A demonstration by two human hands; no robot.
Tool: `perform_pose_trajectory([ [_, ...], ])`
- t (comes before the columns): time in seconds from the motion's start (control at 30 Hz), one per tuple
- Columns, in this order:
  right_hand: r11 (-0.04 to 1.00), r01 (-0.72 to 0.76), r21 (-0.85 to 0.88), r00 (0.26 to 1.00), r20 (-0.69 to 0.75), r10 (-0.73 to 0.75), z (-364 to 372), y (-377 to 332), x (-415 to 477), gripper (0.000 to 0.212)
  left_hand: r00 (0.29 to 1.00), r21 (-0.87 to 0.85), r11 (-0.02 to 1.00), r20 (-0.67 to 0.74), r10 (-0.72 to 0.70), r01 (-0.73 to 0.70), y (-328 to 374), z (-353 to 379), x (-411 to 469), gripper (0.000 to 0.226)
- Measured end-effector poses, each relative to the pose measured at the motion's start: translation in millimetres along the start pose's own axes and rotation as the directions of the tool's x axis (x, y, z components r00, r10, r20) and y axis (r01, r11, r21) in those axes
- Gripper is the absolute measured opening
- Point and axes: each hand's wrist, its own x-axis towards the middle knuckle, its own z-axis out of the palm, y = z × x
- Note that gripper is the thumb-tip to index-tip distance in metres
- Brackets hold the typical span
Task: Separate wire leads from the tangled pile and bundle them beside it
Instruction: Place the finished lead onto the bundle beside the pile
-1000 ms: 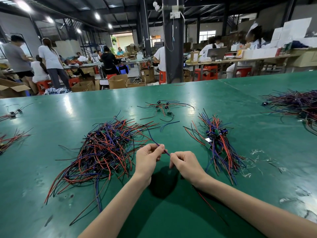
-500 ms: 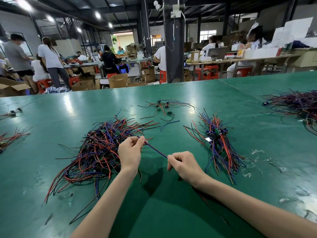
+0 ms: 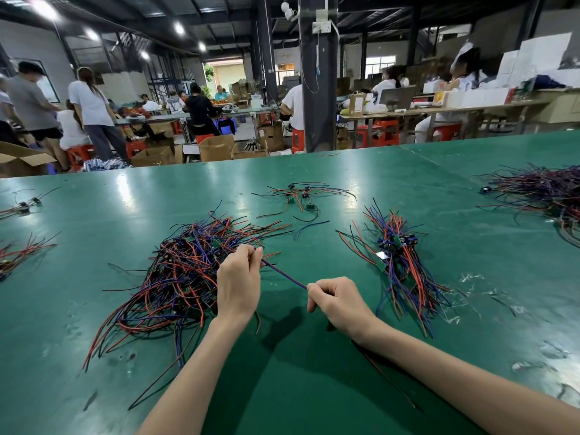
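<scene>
Single view, from the wide-angle camera worn on my head, facing forward and down across the green table [image 3: 94, 309]. My forearms enter from the near edge. My left hand [image 3: 240, 285] and right hand [image 3: 337, 301], each pinching the wire lead [image 3: 284, 274], sit close under the lens at mid-frame. The tangled pile [image 3: 175, 277] falls near left and the bundle [image 3: 405, 271] near right. The upper third of the frame takes in the workshop beyond the table's far edge.

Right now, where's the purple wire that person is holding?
In the head view, the purple wire runs between the left hand and right hand, mid-table, just right of the tangled pile.
</scene>
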Motion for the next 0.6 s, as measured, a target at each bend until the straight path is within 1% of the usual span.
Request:
perform_pose_trajectory([
  [0.17,1.0,-0.005,-0.013,1.0,0.002,0.005,0,1,2,0.049,0.987,0.22,0.964,-0.022,0.16,-0.151,3,-4,4,0.013],
  [0.23,1.0,-0.001,-0.018,1.0,0.007,0.001,1,1,2,0.049,0.984,0.232,0.958,-0.017,0.177,-0.168,2,-5,5,0.011],
  [0.27,1.0,0.002,-0.018,1.0,0.007,-0.002,1,1,2,0.049,0.988,0.212,0.966,-0.013,0.154,-0.148,1,-5,5,0.01],
  [0.37,1.0,0.005,-0.024,1.0,0.004,-0.005,0,2,3,0.049,1.0,0.058,0.998,0.007,-0.005,0.005,0,-5,7,0.012],
  [0.47,1.0,0.006,-0.019,1.0,0.004,-0.005,0,2,2,0.048,0.977,-0.141,0.967,0.036,-0.209,0.212,0,-8,12,0.016],
  [0.53,1.0,0.006,-0.015,1.0,0.005,-0.006,0,3,2,0.048,0.936,-0.274,0.895,0.091,-0.34,0.352,0,-9,15,0.022],
  [0.6,1.0,0.003,-0.014,1.0,0.007,-0.003,0,3,2,0.048,0.869,-0.419,0.764,0.17,-0.464,0.49,2,-8,17,0.024],
])
